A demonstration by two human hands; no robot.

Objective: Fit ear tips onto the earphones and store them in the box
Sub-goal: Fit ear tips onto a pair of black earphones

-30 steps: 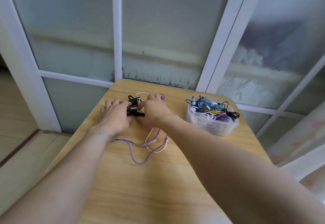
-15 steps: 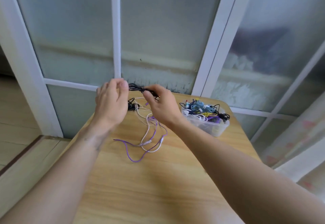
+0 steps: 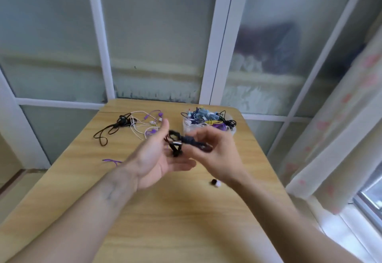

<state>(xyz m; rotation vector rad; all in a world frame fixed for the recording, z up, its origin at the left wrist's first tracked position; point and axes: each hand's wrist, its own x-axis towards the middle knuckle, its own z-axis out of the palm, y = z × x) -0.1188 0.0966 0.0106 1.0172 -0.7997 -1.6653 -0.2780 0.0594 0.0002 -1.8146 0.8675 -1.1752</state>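
Both hands have come back from the far edge of the counter (image 3: pixel 169 217) and now hover above its middle, carrying the bundled black earphones (image 3: pixel 187 141) between them. Right hand (image 3: pixel 215 155) pinches one end of the bundle in curled fingers, though motion blur smears the grip. Left hand (image 3: pixel 157 157) lies palm up, fingers straight, with the bundle's loops hanging against it. Behind, a tangle of black, white and purple earphones (image 3: pixel 136 124) lies loose beside the clear box (image 3: pixel 208 124), which is heaped with cables. Two small ear tips (image 3: pixel 216 183) sit near the right wrist, too blurred to detail
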